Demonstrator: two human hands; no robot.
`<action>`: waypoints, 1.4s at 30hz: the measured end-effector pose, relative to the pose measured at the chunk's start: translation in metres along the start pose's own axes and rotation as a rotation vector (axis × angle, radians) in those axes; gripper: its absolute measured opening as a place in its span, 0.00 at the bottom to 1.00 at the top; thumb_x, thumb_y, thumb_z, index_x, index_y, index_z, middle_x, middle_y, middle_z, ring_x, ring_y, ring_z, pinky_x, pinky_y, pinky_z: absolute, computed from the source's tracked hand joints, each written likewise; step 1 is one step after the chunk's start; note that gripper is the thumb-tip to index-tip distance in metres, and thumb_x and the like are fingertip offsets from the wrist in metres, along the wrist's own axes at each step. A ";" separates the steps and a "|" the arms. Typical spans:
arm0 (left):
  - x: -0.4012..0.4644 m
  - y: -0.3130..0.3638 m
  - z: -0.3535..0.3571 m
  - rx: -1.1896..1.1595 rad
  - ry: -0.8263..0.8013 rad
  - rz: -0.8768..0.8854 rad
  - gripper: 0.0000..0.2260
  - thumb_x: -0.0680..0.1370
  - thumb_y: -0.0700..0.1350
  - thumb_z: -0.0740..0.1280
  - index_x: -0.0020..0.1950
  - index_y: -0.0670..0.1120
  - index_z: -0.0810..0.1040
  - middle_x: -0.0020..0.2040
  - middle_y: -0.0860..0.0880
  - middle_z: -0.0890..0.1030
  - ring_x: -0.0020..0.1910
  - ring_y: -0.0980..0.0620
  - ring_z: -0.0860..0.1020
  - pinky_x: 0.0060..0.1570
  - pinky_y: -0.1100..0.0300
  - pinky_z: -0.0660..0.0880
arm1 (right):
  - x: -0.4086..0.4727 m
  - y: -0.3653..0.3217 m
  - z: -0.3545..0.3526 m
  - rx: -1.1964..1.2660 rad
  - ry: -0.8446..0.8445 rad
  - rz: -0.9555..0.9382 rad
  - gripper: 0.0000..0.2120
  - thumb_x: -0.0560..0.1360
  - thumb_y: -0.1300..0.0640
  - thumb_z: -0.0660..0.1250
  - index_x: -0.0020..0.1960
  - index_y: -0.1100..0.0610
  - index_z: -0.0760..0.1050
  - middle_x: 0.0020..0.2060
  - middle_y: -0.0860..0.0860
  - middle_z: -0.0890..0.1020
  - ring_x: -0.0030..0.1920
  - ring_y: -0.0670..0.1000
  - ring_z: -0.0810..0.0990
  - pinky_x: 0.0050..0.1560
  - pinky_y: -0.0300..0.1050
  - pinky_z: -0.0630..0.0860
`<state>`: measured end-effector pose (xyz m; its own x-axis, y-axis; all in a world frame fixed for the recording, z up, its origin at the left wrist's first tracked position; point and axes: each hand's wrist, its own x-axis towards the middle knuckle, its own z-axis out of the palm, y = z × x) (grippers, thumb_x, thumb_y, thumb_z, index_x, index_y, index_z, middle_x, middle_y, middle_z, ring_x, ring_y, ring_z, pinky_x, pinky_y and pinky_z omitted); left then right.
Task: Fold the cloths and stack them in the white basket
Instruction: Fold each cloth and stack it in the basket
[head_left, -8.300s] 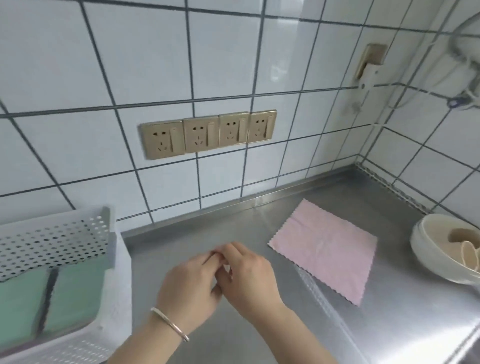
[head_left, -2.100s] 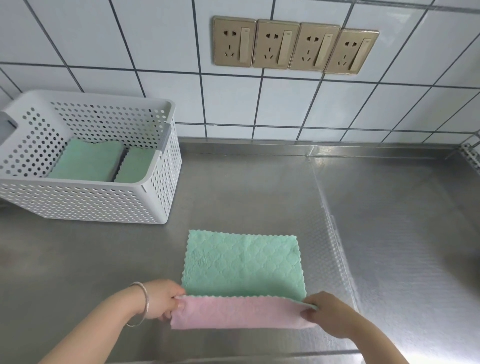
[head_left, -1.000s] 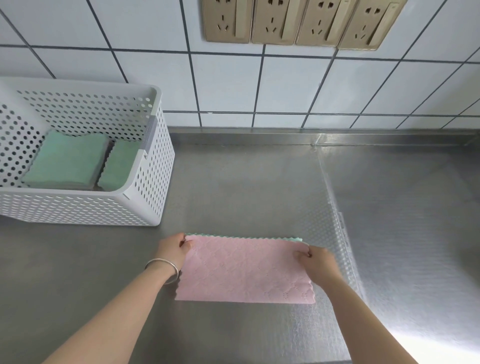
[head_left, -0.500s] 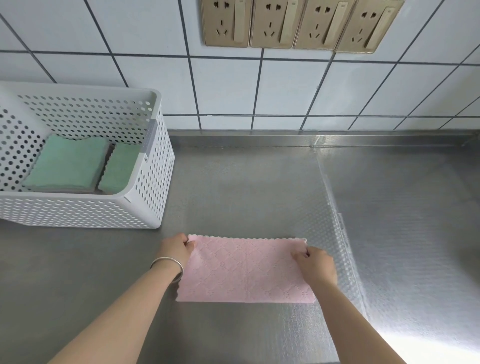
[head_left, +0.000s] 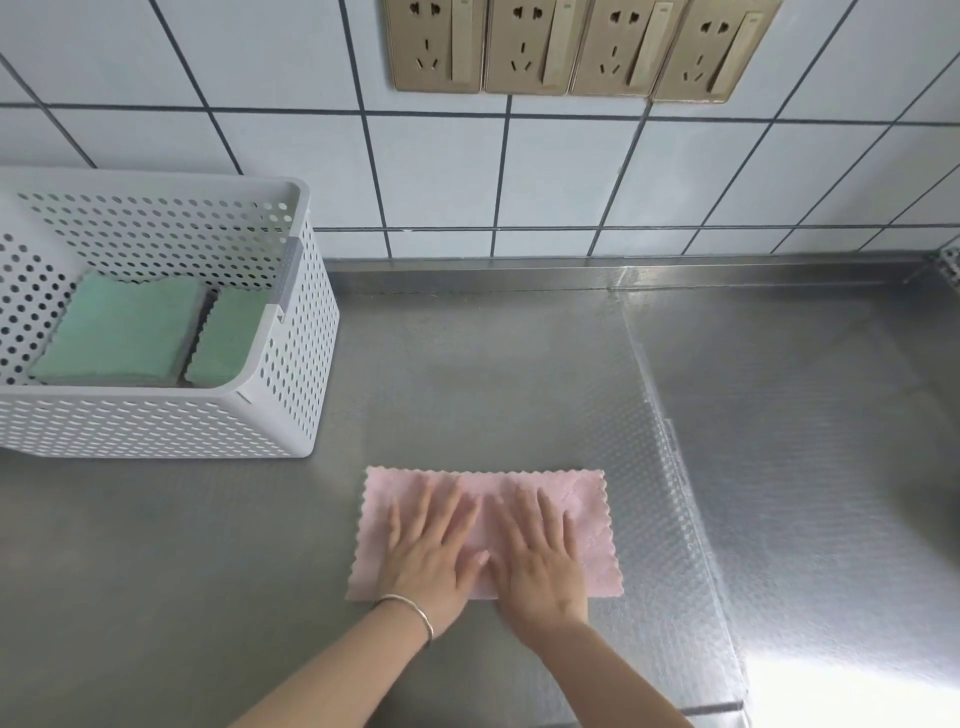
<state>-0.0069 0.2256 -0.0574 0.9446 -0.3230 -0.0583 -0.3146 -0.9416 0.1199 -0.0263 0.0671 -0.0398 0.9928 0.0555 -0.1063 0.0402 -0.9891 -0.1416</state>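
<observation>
A pink cloth, folded in half into a wide rectangle, lies flat on the steel counter in front of me. My left hand and my right hand both rest palm down on its middle, side by side, with the fingers spread. Neither hand grips anything. The white perforated basket stands at the left against the tiled wall. Inside it lie two stacks of folded green cloths, side by side.
The steel counter runs from the basket to the right, with a raised seam just right of the cloth. A tiled wall with a row of gold sockets closes the back.
The pink side was folded up over the green side, halving the cloth. In the last half second both hands left its far corners and moved to its middle, pressing flat.
</observation>
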 end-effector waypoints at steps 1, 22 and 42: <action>0.001 0.001 0.004 0.009 -0.037 -0.009 0.25 0.79 0.61 0.44 0.73 0.53 0.58 0.73 0.53 0.61 0.75 0.46 0.51 0.68 0.40 0.49 | 0.000 -0.001 0.004 -0.003 -0.027 0.001 0.27 0.73 0.45 0.54 0.71 0.50 0.64 0.70 0.52 0.69 0.75 0.56 0.52 0.70 0.52 0.48; -0.001 -0.034 -0.001 0.006 -0.121 -0.092 0.28 0.78 0.63 0.39 0.73 0.54 0.60 0.74 0.46 0.61 0.76 0.47 0.44 0.69 0.46 0.51 | -0.018 0.029 0.006 0.005 -0.126 0.122 0.29 0.79 0.39 0.45 0.75 0.53 0.58 0.74 0.49 0.61 0.75 0.51 0.51 0.73 0.49 0.45; 0.024 0.027 -0.002 0.031 -0.218 0.203 0.34 0.69 0.70 0.51 0.71 0.55 0.67 0.75 0.47 0.57 0.76 0.44 0.41 0.66 0.39 0.49 | -0.001 0.055 -0.053 0.837 -0.161 0.924 0.13 0.73 0.59 0.62 0.58 0.55 0.70 0.52 0.51 0.78 0.49 0.52 0.75 0.44 0.42 0.69</action>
<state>0.0079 0.1925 -0.0535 0.8205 -0.5149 -0.2484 -0.5010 -0.8569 0.1213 -0.0194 0.0055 0.0043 0.5844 -0.5365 -0.6089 -0.8040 -0.2810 -0.5241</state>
